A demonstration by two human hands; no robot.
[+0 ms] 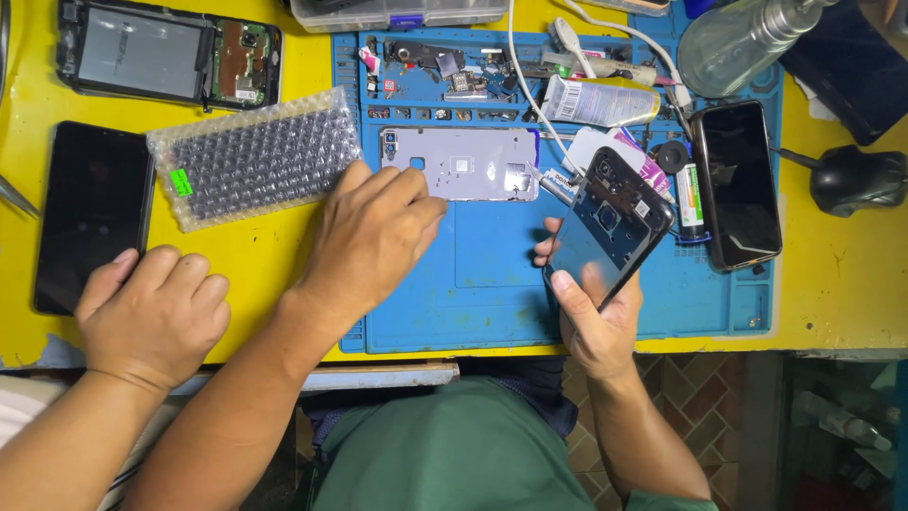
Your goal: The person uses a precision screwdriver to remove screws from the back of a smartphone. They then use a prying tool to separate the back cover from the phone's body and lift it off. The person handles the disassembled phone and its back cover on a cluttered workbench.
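Holding the dark rectangular phone frame (610, 227) tilted in my right grip (594, 317), I reach my left grip (374, 232), empty, fingers loose, toward the silver back cover (463, 164) just beyond it.

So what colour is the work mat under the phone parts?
The work mat is blue, lying on a yellow table; the head view shows it.

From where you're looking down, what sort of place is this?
Most likely a phone repair bench. A blue repair mat holds small parts in its tray slots, an opened phone with bare circuit board lies on the yellow table, and the right hand holds a dark phone back cover.
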